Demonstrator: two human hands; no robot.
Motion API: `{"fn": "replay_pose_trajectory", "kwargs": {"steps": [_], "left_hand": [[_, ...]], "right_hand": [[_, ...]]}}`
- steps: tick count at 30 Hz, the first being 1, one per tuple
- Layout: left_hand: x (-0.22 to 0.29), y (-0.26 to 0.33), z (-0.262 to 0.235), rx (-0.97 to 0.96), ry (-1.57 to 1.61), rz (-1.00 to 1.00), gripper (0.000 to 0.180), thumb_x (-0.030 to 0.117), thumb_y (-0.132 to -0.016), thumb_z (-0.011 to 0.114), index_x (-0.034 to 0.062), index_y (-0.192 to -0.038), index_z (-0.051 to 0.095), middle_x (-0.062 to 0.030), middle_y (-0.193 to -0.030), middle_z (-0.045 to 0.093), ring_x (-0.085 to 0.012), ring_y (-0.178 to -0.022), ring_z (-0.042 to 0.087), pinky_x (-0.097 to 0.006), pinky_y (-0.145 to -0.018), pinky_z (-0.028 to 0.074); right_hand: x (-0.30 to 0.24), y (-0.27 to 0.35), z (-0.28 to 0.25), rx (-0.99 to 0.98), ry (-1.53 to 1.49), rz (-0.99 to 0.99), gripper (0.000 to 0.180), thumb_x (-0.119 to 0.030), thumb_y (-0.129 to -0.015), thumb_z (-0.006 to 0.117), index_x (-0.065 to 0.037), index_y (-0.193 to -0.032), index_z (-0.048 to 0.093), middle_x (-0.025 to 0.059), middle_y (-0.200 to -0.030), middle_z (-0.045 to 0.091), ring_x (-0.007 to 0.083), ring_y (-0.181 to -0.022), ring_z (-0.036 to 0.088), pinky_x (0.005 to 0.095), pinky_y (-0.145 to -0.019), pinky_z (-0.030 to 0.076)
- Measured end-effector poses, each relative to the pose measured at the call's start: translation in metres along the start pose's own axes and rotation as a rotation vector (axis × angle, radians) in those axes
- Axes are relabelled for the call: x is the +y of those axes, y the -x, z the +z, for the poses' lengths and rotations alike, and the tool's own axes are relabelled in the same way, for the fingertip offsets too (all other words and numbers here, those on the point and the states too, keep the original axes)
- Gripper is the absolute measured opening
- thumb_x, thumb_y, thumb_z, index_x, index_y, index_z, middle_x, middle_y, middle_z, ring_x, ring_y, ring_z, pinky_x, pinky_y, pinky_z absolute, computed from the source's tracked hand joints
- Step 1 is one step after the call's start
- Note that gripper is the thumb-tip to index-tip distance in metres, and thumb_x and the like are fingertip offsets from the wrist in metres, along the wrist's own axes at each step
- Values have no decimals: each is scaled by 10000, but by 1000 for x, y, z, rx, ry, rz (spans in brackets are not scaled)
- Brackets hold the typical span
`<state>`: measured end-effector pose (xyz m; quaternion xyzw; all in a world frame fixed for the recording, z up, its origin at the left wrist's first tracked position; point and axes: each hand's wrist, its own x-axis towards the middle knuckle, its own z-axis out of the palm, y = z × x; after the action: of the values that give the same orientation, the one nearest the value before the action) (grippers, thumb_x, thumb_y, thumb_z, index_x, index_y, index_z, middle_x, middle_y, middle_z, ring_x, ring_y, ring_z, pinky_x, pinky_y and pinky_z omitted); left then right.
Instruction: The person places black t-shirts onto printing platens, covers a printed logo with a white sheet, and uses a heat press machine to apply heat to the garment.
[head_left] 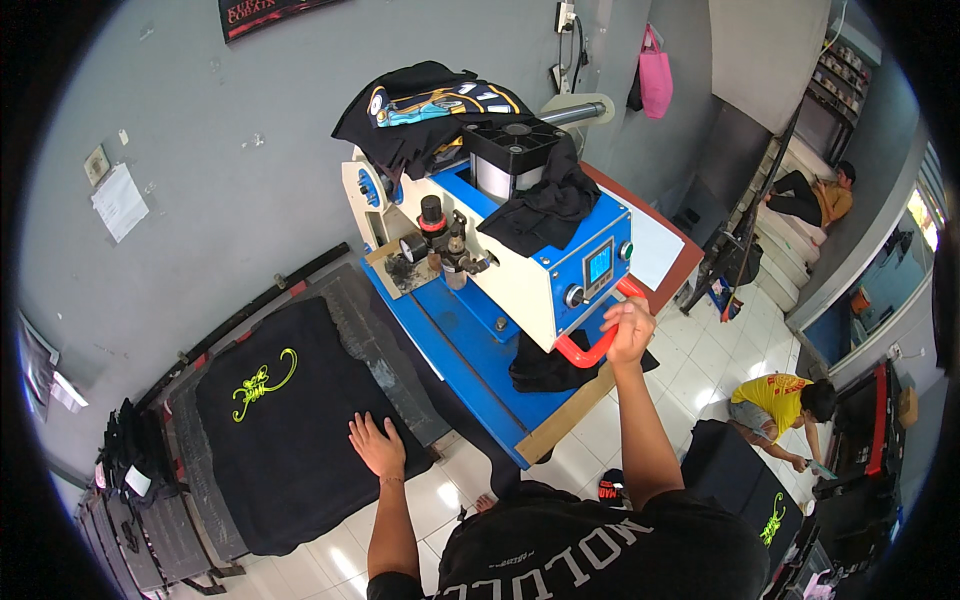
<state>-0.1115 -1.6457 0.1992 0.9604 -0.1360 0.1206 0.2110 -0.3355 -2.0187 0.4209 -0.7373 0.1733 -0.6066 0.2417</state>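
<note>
My left hand (378, 447) lies flat, fingers spread, on a black T-shirt (310, 440) stretched over a board on the left. A neon-yellow ornamental print (262, 384) shows on that shirt. My right hand (630, 328) is wrapped round the red handle (590, 350) at the front of a blue and cream heat press (520, 265). The press carries a small lit display (599, 262), a black knob and a green button. Below the handle, dark cloth (548, 366) sits on the blue base; what lies under the press head is hidden.
Black garments (430, 95) are draped over the press top. Folded dark clothes (125, 450) pile at far left. Another shirt with a similar print (745, 490) lies at lower right, beside a bending person in yellow (775, 400). A second person (825, 200) sits on stairs at the back right.
</note>
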Motion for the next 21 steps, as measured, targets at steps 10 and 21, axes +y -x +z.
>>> {"fn": "replay_pose_trajectory", "kwargs": {"steps": [10,21], "left_hand": [[1,-1,1,13,3,12,505,344,-975,515,0,-1344,530,-177,-1485,440,-351,-1427,327,-474,-1189,214],[1,-3,4,23,-8,18,487,325,-970,533,6,-1339,535,-176,-1481,443,-353,-1424,331,-477,-1185,223]], "right_hand": [[4,1,0,5,5,0,466,-190,-998,402,-10,-628,620,72,-523,597,195,-673,538,341,-693,438],[8,-9,3,-2,-33,-169,508,-281,-996,337,-39,-637,602,42,-469,549,214,-521,490,381,-709,431]]}}
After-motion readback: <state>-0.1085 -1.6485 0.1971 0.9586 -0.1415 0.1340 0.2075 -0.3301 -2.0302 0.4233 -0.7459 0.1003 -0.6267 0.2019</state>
